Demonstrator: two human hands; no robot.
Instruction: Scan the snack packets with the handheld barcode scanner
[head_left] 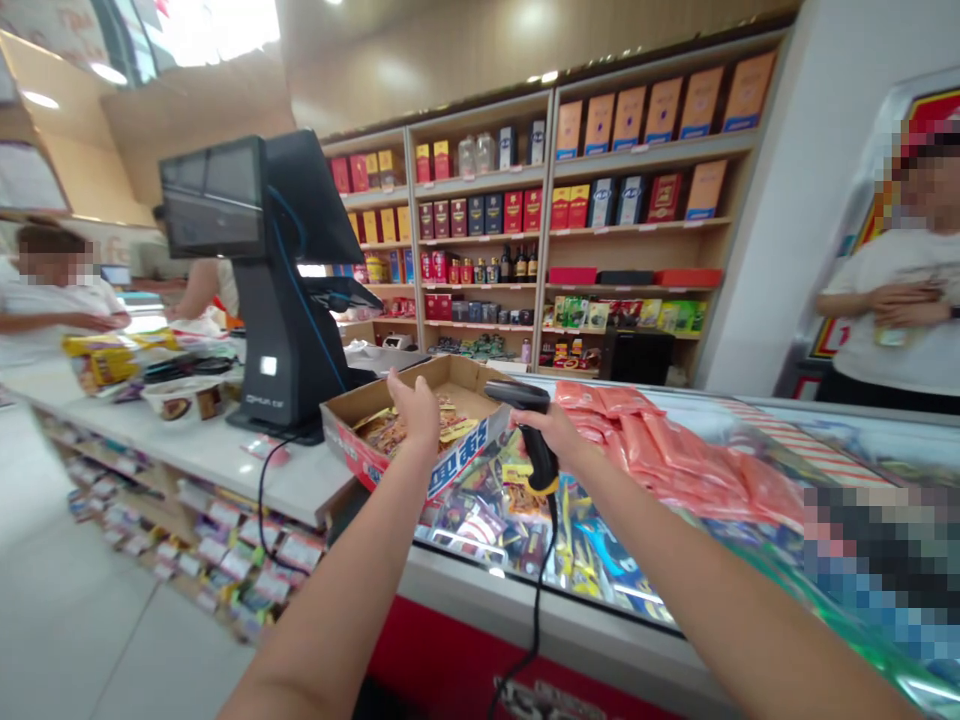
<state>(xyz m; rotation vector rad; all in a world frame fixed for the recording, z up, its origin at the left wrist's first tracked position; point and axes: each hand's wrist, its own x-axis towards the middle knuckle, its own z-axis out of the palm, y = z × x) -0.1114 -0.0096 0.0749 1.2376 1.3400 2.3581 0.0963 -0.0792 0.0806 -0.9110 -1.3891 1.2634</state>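
Note:
My right hand (559, 432) grips a black handheld barcode scanner (525, 420) by its handle, its head aimed left over an open cardboard box (352, 430). The scanner's black cable hangs down in front of the counter. My left hand (415, 412) reaches into that box, fingers curled down among small yellow snack packets (390, 432); what the fingers hold is hidden. The box rests on the edge of a glass-topped freezer (570, 560), beside the black checkout terminal (262, 270).
Pink plastic packets (675, 440) lie on the freezer glass. A white counter (202, 450) at left carries a bowl and snack bags, with candy racks below. One person stands at far left, another at far right. Shelves of boxed goods (570, 200) fill the back wall.

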